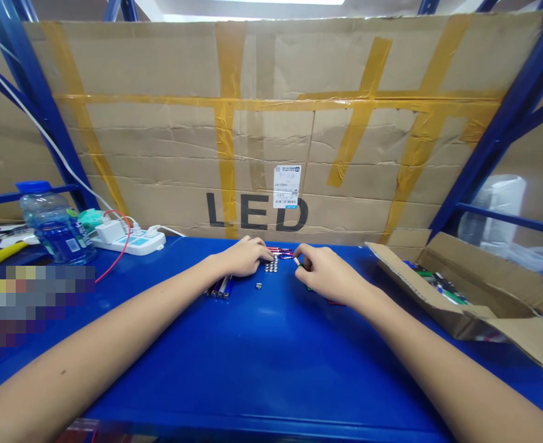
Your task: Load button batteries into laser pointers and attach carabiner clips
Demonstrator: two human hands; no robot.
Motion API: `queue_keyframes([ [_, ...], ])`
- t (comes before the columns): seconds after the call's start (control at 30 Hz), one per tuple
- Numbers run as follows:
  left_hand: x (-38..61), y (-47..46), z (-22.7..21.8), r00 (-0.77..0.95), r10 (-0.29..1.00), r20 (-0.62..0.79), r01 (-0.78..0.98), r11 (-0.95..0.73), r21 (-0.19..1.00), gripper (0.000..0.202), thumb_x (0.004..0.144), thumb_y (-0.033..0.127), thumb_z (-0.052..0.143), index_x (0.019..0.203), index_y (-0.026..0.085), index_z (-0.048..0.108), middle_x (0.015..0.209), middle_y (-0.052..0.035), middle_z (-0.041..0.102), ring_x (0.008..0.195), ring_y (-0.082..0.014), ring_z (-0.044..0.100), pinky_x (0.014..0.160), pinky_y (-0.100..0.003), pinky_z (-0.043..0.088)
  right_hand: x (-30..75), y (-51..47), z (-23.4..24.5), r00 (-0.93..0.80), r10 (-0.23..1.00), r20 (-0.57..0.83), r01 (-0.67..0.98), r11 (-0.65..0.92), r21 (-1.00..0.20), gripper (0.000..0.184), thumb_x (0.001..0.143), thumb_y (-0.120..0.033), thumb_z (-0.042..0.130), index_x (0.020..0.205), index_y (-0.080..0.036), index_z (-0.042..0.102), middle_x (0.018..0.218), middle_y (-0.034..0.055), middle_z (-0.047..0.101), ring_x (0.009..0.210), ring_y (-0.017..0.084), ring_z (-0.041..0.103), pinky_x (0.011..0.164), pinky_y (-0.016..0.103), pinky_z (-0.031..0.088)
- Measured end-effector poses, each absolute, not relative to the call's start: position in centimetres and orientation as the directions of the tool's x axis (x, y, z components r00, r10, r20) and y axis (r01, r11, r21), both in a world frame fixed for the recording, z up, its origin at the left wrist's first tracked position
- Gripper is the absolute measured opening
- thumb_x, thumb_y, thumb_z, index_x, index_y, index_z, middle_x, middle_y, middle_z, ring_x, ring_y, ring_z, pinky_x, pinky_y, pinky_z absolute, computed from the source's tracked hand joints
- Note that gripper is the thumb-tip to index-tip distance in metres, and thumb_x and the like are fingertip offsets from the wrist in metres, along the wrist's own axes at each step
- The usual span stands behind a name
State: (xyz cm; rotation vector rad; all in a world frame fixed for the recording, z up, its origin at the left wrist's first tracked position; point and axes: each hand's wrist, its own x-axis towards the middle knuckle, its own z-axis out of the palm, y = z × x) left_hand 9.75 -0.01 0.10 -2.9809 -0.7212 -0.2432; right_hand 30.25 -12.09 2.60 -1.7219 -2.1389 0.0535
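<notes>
My left hand rests on the blue table, palm down. Its fingertips reach toward a cluster of small silver metal pieces and some slim red and blue pen-like tubes. One more silver piece sits apart, nearer me. Beside the left wrist lie several dark blue and silver tubes, partly covered by it. My right hand is closed in a pinch on a small white-silver piece. Green and red items show partly beneath this hand; their kind is hidden.
An open cardboard box with pen-like items stands at the right. On the left are a bottle with a blue cap, a white power strip and a red cable. A large taped cardboard sheet rises behind the table.
</notes>
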Motion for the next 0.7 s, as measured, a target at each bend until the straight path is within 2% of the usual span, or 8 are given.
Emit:
queue_keyframes([
  [0.33,9.68,0.05,0.07,0.883,0.444,0.153,0.456,-0.889,-0.049,0.053,0.079,0.002,0.042,0.116,0.032,0.065,0.125,0.0039,0.065,0.114,-0.02,0.048,0.094,-0.035,0.028,30.16,-12.07,2.65,-0.179,0.949,0.26,0.935,0.246,-0.254,0.021,0.079,-0.02,0.051,0.097,-0.019,0.061,0.08,0.0051,0.063,0.065,0.016,0.053,0.054,0.026,0.027],
  [0.7,9.52,-0.07,0.35,0.883,0.443,0.159,0.464,-0.874,-0.145,0.045,0.08,0.005,0.045,0.11,0.029,0.068,0.11,-0.0008,0.071,0.102,-0.0209,0.051,0.085,-0.033,0.03,30.11,-12.01,2.47,-0.175,0.956,0.235,0.936,0.236,-0.261,0.023,0.078,-0.021,0.051,0.099,-0.019,0.062,0.082,0.0059,0.064,0.066,0.017,0.053,0.056,0.027,0.03],
])
